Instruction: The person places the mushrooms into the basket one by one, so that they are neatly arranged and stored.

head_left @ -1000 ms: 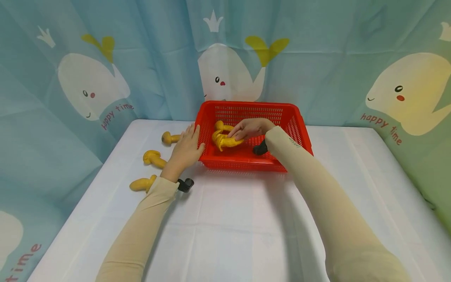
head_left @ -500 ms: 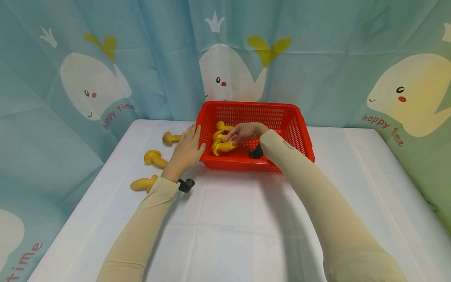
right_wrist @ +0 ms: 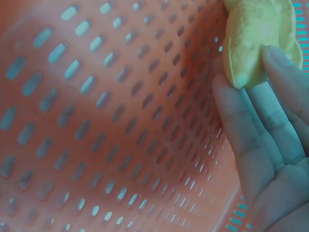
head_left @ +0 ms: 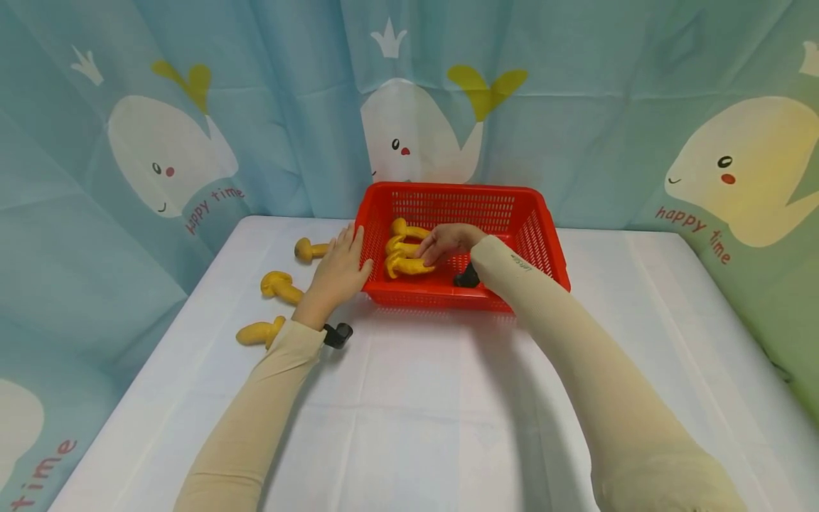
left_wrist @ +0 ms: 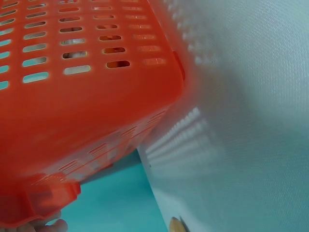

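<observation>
Inside the red plastic basket (head_left: 448,288), three yellow toy mushrooms lie side by side near its left wall. My right hand (head_left: 451,240) reaches in and pinches the stem of the nearest mushroom (head_left: 402,265) between thumb and fingers. The right wrist view shows the thumb on this mushroom's stem (right_wrist: 248,43), with the other fingers behind it. The middle mushroom (head_left: 394,245) and the far mushroom (head_left: 399,227) are partly covered. With fingers extended, my left hand (head_left: 339,270) rests against the basket's left rim; the left wrist view catches only its fingertips (left_wrist: 55,225) below the rim.
Left of the basket, three more yellow toy mushrooms lie on the white-covered table (head_left: 409,412): a far one (head_left: 306,250), a middle one (head_left: 279,286) and a near one (head_left: 258,334). My left arm partly covers them. A whale-print curtain (head_left: 595,142) hangs behind.
The nearest mushroom in the basket has come down toward the front, beside the other two. My right hand drew slightly off its stem, then came back onto it. The left hand stays put.
</observation>
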The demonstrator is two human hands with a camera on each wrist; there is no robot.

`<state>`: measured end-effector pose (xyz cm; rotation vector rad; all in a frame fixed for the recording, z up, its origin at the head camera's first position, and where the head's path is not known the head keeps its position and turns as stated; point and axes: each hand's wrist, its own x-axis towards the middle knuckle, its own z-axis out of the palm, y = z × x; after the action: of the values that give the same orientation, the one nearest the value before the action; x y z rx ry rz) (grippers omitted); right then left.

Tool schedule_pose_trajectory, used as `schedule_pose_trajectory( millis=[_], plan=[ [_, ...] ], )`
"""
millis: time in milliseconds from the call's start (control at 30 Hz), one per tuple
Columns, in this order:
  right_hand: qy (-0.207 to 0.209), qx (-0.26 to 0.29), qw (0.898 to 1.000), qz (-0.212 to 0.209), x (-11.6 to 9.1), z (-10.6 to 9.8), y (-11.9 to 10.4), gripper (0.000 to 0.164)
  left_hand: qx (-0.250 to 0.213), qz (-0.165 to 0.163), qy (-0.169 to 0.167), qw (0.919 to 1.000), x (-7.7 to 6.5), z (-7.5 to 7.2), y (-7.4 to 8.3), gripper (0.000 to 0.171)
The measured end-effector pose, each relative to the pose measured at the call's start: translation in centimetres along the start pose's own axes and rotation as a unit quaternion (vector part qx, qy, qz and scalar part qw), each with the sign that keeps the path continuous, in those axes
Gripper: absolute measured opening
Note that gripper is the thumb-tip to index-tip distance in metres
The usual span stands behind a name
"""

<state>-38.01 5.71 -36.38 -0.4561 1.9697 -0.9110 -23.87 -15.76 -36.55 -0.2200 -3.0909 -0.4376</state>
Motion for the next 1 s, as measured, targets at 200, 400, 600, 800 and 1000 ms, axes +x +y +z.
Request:
schedule_pose_trajectory(
  millis=[200, 400, 600, 800, 1000],
  plan=[
    [0.016, -0.004, 1.0, 0.012, 0.3, 0.5, -0.5, 0.031, 0.002, -0.001, 0.005, 1.0, 0.1, 0.0, -0.1, 0.067],
    [0.0, -0.003, 1.0, 0.013, 0.9, 0.8, -0.5, 0.034, 0.004, 0.003, 0.005, 1.0, 0.0, 0.1, -0.1, 0.067],
    [-0.012, 0.025, 1.0, 0.01, 0.7, 0.9, -0.7, 0.035, 0.003, 0.003, 0.007, 1.0, -0.1, 0.1, -0.1, 0.067],
    [-0.023, 0.026, 0.999, 0.005, 0.3, 0.5, -0.5, 0.036, -0.001, 0.004, 0.009, 0.9999, -0.1, 0.2, -0.1, 0.066],
    [-0.044, 0.007, 0.999, -0.003, -0.2, 0.1, -0.4, 0.039, -0.002, 0.002, 0.006, 1.0, 0.0, 0.2, -0.1, 0.066]
  ],
)
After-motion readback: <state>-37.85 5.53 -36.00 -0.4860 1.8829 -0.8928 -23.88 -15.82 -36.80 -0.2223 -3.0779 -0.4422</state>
